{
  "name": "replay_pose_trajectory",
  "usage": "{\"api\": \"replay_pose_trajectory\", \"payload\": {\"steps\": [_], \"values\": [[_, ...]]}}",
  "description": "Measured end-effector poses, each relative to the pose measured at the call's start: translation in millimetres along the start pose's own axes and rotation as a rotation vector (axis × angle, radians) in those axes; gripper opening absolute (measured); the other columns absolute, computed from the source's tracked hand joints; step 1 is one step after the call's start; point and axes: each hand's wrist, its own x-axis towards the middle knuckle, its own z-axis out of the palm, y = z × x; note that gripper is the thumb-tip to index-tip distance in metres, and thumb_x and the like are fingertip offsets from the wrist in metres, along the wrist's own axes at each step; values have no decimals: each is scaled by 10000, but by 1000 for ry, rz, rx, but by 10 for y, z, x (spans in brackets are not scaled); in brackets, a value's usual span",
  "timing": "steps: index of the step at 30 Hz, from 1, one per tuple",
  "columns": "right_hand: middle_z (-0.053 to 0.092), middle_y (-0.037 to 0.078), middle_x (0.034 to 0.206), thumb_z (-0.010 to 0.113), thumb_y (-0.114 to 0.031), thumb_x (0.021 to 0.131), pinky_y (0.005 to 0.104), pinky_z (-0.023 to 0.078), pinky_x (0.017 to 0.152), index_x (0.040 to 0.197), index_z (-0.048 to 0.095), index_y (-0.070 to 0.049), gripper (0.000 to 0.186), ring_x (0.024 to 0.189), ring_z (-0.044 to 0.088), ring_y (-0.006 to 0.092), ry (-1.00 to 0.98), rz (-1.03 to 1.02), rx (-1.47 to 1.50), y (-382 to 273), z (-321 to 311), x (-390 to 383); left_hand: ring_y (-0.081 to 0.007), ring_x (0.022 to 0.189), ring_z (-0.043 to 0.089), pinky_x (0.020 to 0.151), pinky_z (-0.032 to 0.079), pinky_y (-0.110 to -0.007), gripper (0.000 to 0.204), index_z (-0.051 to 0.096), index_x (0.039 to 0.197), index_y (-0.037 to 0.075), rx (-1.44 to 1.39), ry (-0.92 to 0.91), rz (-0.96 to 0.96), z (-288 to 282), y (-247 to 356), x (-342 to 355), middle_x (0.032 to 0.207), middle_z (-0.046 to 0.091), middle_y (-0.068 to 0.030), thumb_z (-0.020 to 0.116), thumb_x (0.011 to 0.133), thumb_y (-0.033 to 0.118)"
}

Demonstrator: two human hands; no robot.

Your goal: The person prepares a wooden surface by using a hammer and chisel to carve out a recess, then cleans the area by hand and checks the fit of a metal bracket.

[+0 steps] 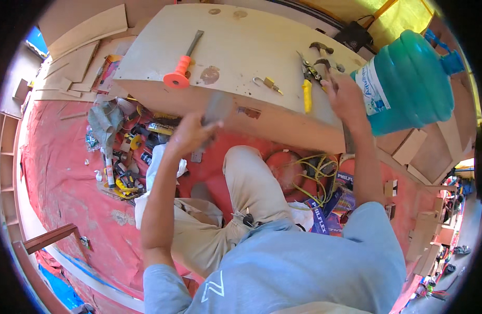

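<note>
My left hand point(191, 133) is closed on a grey, flat object point(217, 107), blurred by motion, below the front edge of the white-topped wooden box point(246, 47). My right hand point(340, 94) is closed on a hammer point(323, 64) at the box's right side. Beside it lie yellow-handled pliers point(307, 89) and a second hammer point(320, 48). A chisel with an orange handle point(180, 70) rests on the top at left. A padlock point(268, 84) with a key lies in the middle.
A large blue-green water jug point(413, 83) lies on its side at right. Piled tools point(123, 172) and cloth cover part of the red floor sheet point(63, 172) at left. Yellow cable point(314, 183), printed boxes point(322, 214) and board offcuts point(411, 146) lie at right. A wooden frame point(47, 238) stands lower left.
</note>
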Motion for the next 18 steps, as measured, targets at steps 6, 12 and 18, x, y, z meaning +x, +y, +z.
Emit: {"api": "replay_pose_trajectory", "payload": {"steps": [6,12,18], "values": [[581,123,782,536,-23,877,319,489,655,1199,617,-46,334,701,612,241,-148,-125,789,-751,639,-432,-121,625,604,523,500,-296,238,615,967,11,-124,-254,-114,305,-254,74,722,632,-45,699,848,199],[645,223,948,473,30,837,476,504,759,1284,528,-52,458,885,636,373,-113,80,221,-413,1021,315,-121,627,617,542,504,-304,241,614,977,1,-67,-177,-134,281,-540,84,742,662,-60,707,832,169],[664,199,935,537,-76,885,434,513,783,1143,592,-25,268,896,641,357,123,-113,-8,-255,1341,400,-142,606,619,543,499,-314,225,619,954,-11,76,-159,-162,305,-514,57,716,657,-69,710,825,149]]}}
